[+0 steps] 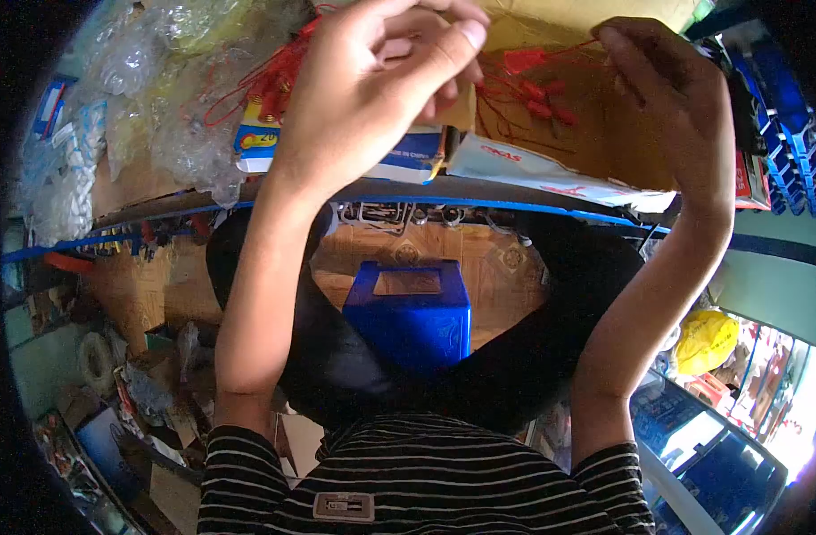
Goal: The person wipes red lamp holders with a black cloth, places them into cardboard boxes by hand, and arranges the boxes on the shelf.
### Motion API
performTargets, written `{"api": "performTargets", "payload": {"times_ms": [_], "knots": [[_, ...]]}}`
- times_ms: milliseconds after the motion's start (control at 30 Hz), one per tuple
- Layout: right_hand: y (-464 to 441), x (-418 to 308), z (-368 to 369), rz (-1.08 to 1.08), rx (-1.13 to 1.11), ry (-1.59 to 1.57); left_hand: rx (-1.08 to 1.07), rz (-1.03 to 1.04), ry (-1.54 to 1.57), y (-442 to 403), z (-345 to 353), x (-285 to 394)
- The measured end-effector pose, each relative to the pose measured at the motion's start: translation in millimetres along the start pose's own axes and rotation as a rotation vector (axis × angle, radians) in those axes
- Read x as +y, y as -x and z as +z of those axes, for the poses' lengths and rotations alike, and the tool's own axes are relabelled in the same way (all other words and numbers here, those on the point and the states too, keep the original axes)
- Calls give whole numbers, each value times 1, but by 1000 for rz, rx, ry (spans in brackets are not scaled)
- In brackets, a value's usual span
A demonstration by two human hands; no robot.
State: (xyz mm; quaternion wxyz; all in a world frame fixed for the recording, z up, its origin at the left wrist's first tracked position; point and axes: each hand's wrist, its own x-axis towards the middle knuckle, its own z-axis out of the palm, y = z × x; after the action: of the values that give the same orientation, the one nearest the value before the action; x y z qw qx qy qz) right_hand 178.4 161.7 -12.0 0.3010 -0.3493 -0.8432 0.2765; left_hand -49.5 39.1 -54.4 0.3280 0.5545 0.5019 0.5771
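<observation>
My right hand (671, 98) pinches a thin red wire (579, 45) between thumb and finger, above an open cardboard box (626, 147). The wire runs left toward a small red piece (524, 61). In that box lie several small red cylinders (551, 104) with thin red leads. My left hand (399, 76) hovers left of the box with fingers loosely curled and thumb apart; nothing shows in it, though some fingertips are blurred. Behind its wrist, a bundle of red wired parts (272, 89) rests on a blue, white and yellow box (255, 147).
Clear plastic bags (140, 67) cover the left of the worktop, whose blue edge (515, 205) runs across in front of me. Below, a blue plastic stool (408, 312) stands between my legs. Blue racks (783, 134) are at the far right, with a yellow bag (707, 341) lower down.
</observation>
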Motion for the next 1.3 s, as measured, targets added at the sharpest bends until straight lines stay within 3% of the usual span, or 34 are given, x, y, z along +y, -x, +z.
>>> {"api": "performTargets", "payload": {"times_ms": [133, 200, 267, 367, 433, 467, 567, 633, 700, 800, 900, 1000, 1067, 1133, 1200, 1233, 1267, 1300], "knots": [[-5, 11, 16, -29, -30, 155, 28, 64, -17, 2, 4, -2], [4, -20, 22, -18, 112, 303, 25, 138, -17, 2, 6, -6], [-7, 3, 19, -21, 227, 148, 42, 222, -143, 5, 7, -7], [12, 2, -5, -79, 304, 223, 28, 277, -304, 8, -4, -16], [39, -33, -2, -71, 221, -208, 5, 37, -310, 18, -5, -3], [63, -45, -3, -35, 17, -280, -21, 262, -439, 18, -10, -17], [110, -35, 30, -95, -522, -606, -7, 491, -269, 16, -4, -9], [143, -28, 71, 138, -693, -656, 22, 587, -199, 16, -4, -10], [173, -10, 111, 395, -701, -562, 63, 651, -183, 14, -7, -9], [189, 23, 159, 513, -599, -342, 101, 687, -260, 10, -16, -11], [181, 57, 190, 504, -565, -58, 132, 650, -262, 8, -27, -10], [183, 118, 241, 317, -550, 38, 209, 803, -329, -2, -48, -13], [191, 135, 271, 372, -665, -13, 229, 928, -300, -6, -62, -5], [208, 170, 307, 328, -789, 11, 411, 802, -924, 37, -94, 5], [236, 217, 341, 264, -872, 36, 644, 554, -885, 92, -129, 21], [249, 228, 350, 278, -888, 10, 664, 527, -158, 103, -133, 33], [263, 231, 349, 371, -851, -81, 855, 461, -237, 129, -135, 38], [269, 237, 357, 308, -862, 16, 1046, 394, -318, 164, -137, 39]]}}
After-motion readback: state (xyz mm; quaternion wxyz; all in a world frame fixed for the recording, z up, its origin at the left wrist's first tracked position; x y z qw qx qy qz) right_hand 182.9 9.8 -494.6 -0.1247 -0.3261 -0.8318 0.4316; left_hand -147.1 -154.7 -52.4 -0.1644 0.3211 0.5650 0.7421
